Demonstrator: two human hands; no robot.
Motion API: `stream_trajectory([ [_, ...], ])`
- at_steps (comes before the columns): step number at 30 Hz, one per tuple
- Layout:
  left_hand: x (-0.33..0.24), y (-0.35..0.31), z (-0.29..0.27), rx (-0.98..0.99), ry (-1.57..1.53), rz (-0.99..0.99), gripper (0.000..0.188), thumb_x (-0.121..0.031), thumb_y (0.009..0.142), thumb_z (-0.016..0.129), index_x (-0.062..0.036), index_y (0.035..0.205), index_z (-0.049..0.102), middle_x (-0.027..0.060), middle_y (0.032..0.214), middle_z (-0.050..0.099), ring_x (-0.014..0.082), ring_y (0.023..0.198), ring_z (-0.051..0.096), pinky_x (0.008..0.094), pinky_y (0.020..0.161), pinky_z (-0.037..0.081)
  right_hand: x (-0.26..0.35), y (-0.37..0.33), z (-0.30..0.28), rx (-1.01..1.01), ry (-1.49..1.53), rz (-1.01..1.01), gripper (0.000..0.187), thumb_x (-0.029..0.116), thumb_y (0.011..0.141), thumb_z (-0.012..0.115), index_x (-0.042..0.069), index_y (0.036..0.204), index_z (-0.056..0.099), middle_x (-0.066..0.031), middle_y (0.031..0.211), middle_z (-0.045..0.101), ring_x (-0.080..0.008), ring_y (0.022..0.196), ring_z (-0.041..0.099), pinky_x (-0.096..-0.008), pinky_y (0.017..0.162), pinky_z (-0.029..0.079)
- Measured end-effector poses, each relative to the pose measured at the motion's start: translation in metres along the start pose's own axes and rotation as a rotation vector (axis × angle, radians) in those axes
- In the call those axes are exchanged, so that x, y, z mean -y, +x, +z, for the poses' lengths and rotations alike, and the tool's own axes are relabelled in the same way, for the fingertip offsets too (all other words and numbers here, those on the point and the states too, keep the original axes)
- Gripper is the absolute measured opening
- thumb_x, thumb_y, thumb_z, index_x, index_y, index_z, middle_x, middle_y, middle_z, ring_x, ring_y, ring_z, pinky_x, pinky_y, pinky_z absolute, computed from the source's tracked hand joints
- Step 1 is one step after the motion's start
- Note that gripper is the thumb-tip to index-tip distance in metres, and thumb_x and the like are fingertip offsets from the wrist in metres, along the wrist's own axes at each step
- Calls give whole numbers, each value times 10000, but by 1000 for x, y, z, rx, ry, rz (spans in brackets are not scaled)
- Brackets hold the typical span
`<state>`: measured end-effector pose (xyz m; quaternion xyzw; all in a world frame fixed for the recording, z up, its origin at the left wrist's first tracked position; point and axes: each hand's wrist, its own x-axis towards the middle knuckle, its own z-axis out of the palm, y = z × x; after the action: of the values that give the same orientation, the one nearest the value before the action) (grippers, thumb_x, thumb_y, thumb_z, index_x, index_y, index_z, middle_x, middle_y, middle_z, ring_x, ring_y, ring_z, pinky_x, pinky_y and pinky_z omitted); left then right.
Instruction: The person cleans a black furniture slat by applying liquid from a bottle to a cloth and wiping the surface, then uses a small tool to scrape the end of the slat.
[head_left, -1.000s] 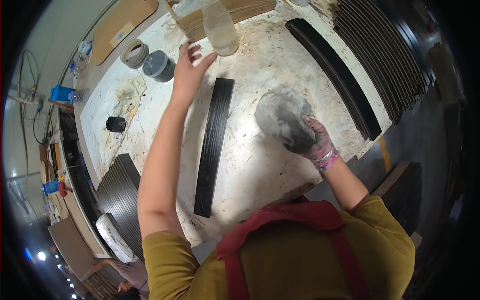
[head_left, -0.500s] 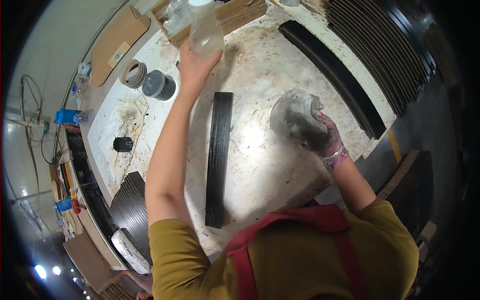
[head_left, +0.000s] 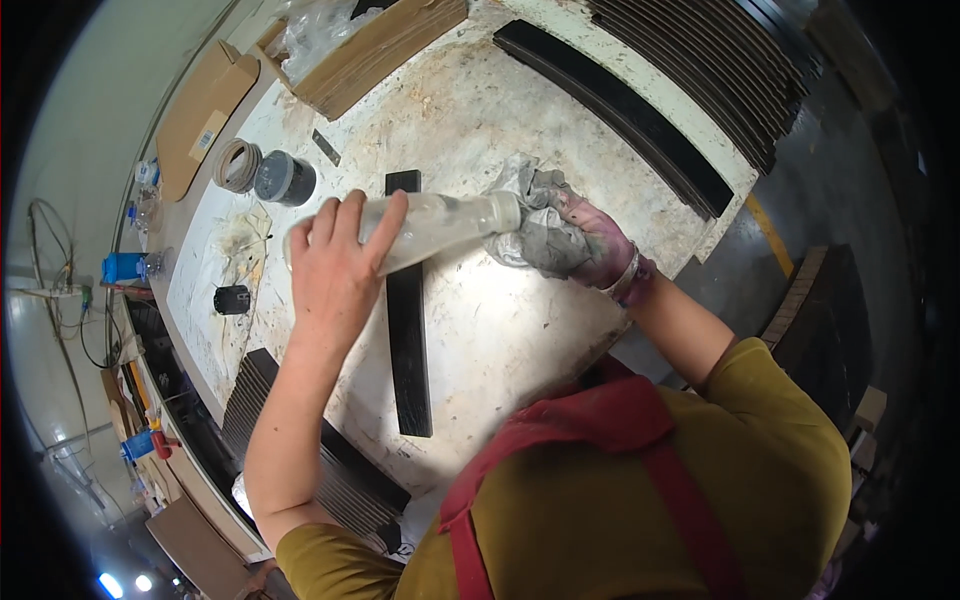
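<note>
Gripping one clear plastic bottle [head_left: 430, 228] in my left hand [head_left: 335, 270], tilted onto one grey crumpled rag [head_left: 535, 225] bunched in my right hand [head_left: 590, 240], above one black flat strip [head_left: 408, 340] on the white-stained table [head_left: 500, 110]

Left hand [head_left: 335, 265] closed in a grip (arm outstretched), right hand [head_left: 590, 245] clenched alongside

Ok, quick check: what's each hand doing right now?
Left hand: closed around a clear plastic bottle, tipped sideways toward the rag.
Right hand: closed on a grey rag at the bottle's mouth.
</note>
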<state>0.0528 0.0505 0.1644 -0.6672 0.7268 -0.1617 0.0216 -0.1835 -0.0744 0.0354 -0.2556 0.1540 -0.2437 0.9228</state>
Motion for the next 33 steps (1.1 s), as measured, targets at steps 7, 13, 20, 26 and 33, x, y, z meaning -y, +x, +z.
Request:
stream_trajectory([
  [7, 2, 12, -21, 9, 171, 55, 630, -12, 697, 621, -262, 1266, 514, 63, 1116, 547, 241, 1060, 522, 390, 860, 392, 0, -13, 3, -149, 2, -21, 381, 307, 982, 414, 33, 1233, 498, -162, 1225, 562, -288, 1094, 582, -419, 957, 478],
  [13, -7, 23, -35, 6, 173, 109, 597, -18, 717, 595, -259, 1257, 518, 48, 1069, 557, 232, 1037, 524, 383, 851, 394, 5, -5, -13, -21, 620, 279, 413, 328, 965, 429, 27, 1233, 514, -180, 1245, 553, -308, 1160, 535, -441, 987, 449],
  [20, -1, 23, -19, 45, 107, 100, 604, -30, 692, 619, -245, 1250, 530, 61, 1078, 551, 239, 1031, 518, 383, 867, 390, 2, 14, -33, -71, 609, 358, 460, 361, 980, 355, 40, 1283, 485, -170, 1248, 553, -302, 1107, 567, -452, 976, 458],
  [26, 32, 27, 58, -58, -317, -57, 721, -69, 610, 748, -193, 1273, 495, 92, 1220, 510, 305, 1093, 526, 414, 890, 432, 24, 51, 17, -210, 347, 183, 489, 426, 938, 355, 146, 1330, 444, -134, 1328, 499, -301, 1176, 522, -493, 960, 463],
  [33, 67, 89, 106, -161, -739, -507, 766, -199, 748, 685, -33, 1391, 302, 209, 1279, 519, 362, 1187, 499, 391, 1026, 374, 58, 108, -3, 293, 451, 21, 440, 416, 913, 419, 150, 1239, 546, -73, 1233, 582, -270, 1148, 534, -468, 943, 445],
])
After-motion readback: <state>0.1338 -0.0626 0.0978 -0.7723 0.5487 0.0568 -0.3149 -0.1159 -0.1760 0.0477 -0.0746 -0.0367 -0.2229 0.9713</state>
